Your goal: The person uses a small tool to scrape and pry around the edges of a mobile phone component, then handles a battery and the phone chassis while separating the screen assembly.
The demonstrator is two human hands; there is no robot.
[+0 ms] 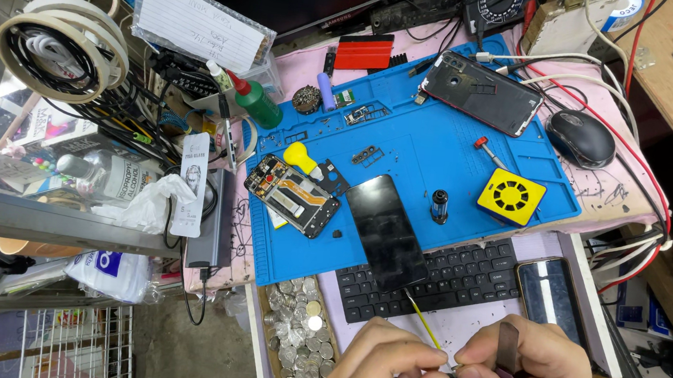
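Hands (450,377) — white label card (196,21) upper-left

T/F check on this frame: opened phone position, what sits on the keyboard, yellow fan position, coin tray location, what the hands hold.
1. The opened phone lies on the blue mat. True.
2. The black screen panel lies wholly on the mat. False: it overlaps the keyboard.
3. The yellow fan sits on the keyboard. False: on the mat.
4. The coin tray is left of the keyboard. True.
5. Both hands, left hand and right hand, pinch something small together. True.
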